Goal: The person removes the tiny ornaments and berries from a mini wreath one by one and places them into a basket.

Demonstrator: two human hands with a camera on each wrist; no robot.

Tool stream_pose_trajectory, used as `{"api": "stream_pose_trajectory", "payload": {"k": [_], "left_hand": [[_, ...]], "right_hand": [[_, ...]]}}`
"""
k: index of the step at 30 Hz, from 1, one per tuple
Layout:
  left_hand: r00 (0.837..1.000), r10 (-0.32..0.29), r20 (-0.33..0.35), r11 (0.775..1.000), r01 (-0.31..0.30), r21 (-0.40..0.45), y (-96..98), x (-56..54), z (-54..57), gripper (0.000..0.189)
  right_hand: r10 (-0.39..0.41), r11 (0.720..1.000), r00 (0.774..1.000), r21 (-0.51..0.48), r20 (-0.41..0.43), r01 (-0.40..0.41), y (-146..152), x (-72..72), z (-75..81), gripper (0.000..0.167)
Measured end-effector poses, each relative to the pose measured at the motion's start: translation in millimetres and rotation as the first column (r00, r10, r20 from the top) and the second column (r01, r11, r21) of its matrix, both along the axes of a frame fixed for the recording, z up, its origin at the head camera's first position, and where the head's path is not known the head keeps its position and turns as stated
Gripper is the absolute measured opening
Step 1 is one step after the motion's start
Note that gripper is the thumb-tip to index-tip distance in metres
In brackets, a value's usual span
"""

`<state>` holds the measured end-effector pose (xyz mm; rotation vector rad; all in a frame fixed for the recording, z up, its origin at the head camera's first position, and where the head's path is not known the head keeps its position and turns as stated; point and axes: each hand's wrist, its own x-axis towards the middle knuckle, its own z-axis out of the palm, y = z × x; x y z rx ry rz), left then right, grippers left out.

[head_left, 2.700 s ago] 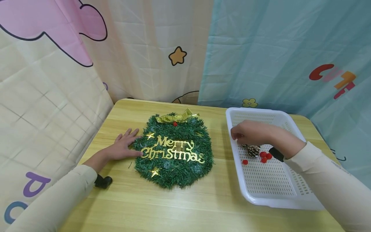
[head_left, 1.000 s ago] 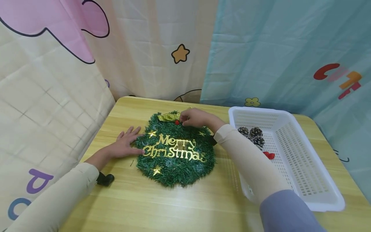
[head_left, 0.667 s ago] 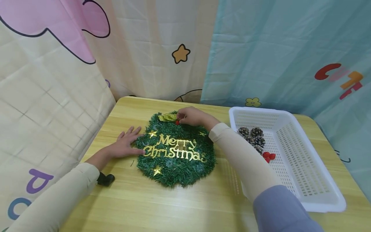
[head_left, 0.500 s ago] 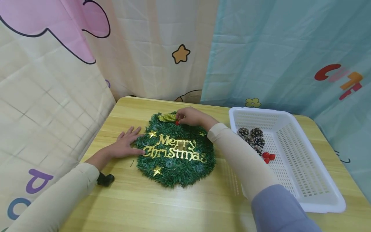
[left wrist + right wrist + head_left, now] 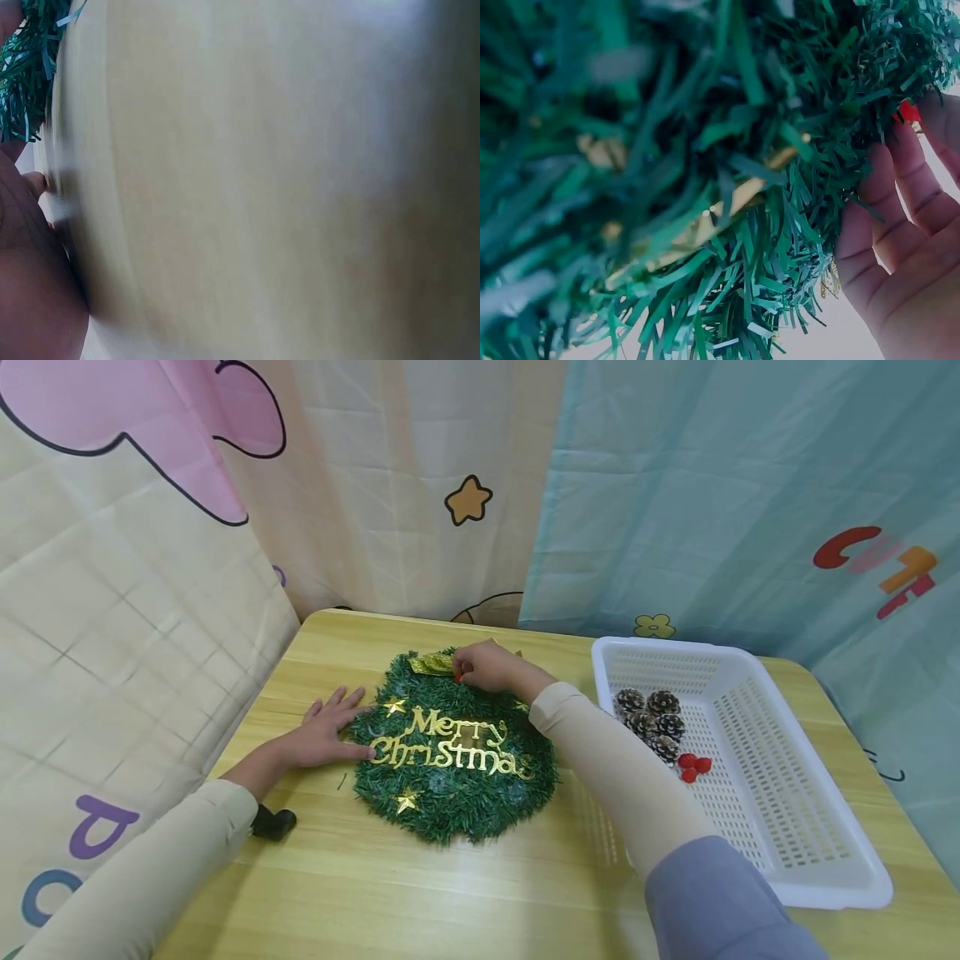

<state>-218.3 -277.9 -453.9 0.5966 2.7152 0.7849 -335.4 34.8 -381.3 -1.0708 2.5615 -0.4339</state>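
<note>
A green tinsel wreath [image 5: 450, 810] lies flat on the table, bearing gold "Merry Christmas" lettering [image 5: 435, 752] and small gold stars [image 5: 407, 801]. At its top edge is a gold ribbon bow [image 5: 431, 665], partly covered by my right hand [image 5: 491, 666]. That hand's fingertips and thumb pinch a small red berry [image 5: 908, 112] at the bow, in among the tinsel. My left hand [image 5: 322, 735] rests with spread fingers at the wreath's left side, its thumb on the tinsel. The left wrist view shows mostly blurred tabletop and a bit of tinsel [image 5: 26, 82].
To the right stands a white perforated basket [image 5: 817, 777], holding several pinecones [image 5: 663, 702] and a cluster of red berries [image 5: 688, 762]. My right forearm crosses the basket's near left side. Printed curtains [image 5: 420, 527] hang behind the wooden table [image 5: 420, 910].
My right hand has moved left from the basket to the bow at the wreath's top, then shifted slightly left onto the red berry. The left hand has stayed by the wreath.
</note>
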Motion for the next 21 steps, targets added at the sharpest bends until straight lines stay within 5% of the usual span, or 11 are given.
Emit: {"api": "stream_pose_trajectory", "payload": {"k": [11,21], "left_hand": [[1.0,0.003,-0.003,1.0,-0.003,-0.007,0.1,-0.6,-1.5,0.091],[1.0,0.001,-0.005,1.0,-0.001,-0.006,0.1,-1.1,-0.7,0.091]], "right_hand": [[0.0,1.0,1.0,-0.001,-0.024,0.0,1,1.1,5.2,0.004],[0.048,0.998,0.998,-0.046,-0.037,-0.049,10,11.9,29.5,0.007]]}}
